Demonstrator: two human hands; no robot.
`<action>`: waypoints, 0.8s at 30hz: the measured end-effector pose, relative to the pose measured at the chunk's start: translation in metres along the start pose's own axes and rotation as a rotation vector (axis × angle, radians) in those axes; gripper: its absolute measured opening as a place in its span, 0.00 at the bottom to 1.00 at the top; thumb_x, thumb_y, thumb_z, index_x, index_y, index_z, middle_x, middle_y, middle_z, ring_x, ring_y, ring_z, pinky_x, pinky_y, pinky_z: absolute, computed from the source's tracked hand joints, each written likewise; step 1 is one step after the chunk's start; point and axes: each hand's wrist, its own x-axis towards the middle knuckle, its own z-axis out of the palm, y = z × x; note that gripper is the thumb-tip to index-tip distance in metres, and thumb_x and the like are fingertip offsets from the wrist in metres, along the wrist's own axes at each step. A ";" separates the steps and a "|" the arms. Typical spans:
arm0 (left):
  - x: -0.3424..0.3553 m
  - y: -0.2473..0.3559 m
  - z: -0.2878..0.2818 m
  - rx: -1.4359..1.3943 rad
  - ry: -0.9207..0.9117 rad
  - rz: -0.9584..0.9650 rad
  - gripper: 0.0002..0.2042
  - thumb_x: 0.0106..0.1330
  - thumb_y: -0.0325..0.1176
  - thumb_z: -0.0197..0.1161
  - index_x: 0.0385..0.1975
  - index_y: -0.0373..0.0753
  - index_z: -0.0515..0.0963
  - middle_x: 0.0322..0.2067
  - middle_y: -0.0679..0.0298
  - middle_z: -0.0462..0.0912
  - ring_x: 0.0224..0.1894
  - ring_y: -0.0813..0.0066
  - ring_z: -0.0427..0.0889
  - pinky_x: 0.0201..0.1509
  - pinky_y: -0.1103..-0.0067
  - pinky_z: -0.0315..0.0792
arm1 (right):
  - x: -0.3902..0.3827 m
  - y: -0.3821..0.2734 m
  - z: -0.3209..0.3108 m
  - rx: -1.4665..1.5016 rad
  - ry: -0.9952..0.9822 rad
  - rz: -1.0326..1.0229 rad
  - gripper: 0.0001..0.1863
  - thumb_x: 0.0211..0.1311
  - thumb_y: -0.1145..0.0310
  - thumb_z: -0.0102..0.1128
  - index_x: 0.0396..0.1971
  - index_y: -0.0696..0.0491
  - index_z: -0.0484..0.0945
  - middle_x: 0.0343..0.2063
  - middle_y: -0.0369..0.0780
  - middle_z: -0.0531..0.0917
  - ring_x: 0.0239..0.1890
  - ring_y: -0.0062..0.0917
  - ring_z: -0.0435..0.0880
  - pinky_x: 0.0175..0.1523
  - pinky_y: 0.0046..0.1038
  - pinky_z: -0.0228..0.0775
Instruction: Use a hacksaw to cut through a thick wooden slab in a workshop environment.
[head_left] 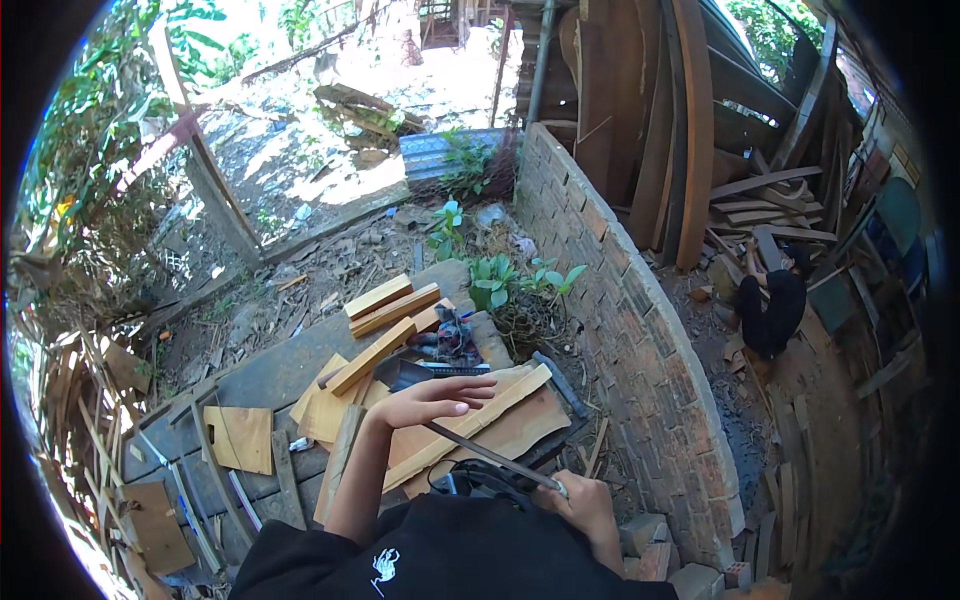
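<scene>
My right hand is closed around the near end of a long, thin grey metal bar. The bar slants up and left toward my left hand, which is open, fingers stretched out together. Whether that hand touches the bar cannot be made out. A dark, blade-like piece lies just beyond the left wrist; any join to the bar is hidden. Under the bar are a long wooden strip and a light wooden board. A squared wooden block rests past my left hand.
More wooden blocks and a dark tool-like object lie farther up the grey bench. A flat board is at left. The curved brick wall stands right; beyond it a person crouches by stacked timber.
</scene>
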 end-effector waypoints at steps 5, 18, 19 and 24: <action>-0.005 -0.009 0.003 -0.175 -0.040 -0.011 0.26 0.63 0.33 0.52 0.60 0.35 0.56 0.56 0.54 0.65 0.58 0.66 0.65 0.62 0.72 0.56 | 0.019 -0.007 0.014 0.053 -0.065 -0.078 0.16 0.56 0.54 0.55 0.23 0.52 0.72 0.16 0.43 0.77 0.21 0.39 0.78 0.23 0.36 0.68; -0.097 -0.136 -0.027 -0.221 1.242 -0.160 0.18 0.64 0.39 0.50 0.47 0.32 0.69 0.43 0.53 0.77 0.47 0.68 0.75 0.51 0.75 0.66 | 0.015 -0.035 0.087 0.045 -0.268 0.147 0.17 0.57 0.54 0.53 0.25 0.55 0.73 0.16 0.46 0.78 0.22 0.42 0.78 0.26 0.38 0.68; -0.108 -0.173 -0.029 -0.175 1.250 -0.145 0.17 0.60 0.36 0.55 0.46 0.33 0.71 0.41 0.54 0.78 0.46 0.68 0.76 0.52 0.73 0.66 | 0.009 -0.033 0.103 0.035 -0.286 0.165 0.17 0.57 0.54 0.53 0.25 0.55 0.73 0.16 0.46 0.78 0.22 0.42 0.78 0.26 0.38 0.68; -0.124 -0.268 0.006 0.747 0.945 -0.405 0.29 0.52 0.42 0.64 0.53 0.36 0.65 0.60 0.46 0.55 0.64 0.48 0.50 0.64 0.64 0.49 | -0.007 0.002 0.167 0.288 0.046 0.583 0.12 0.54 0.63 0.58 0.33 0.57 0.75 0.23 0.45 0.79 0.28 0.34 0.81 0.33 0.31 0.69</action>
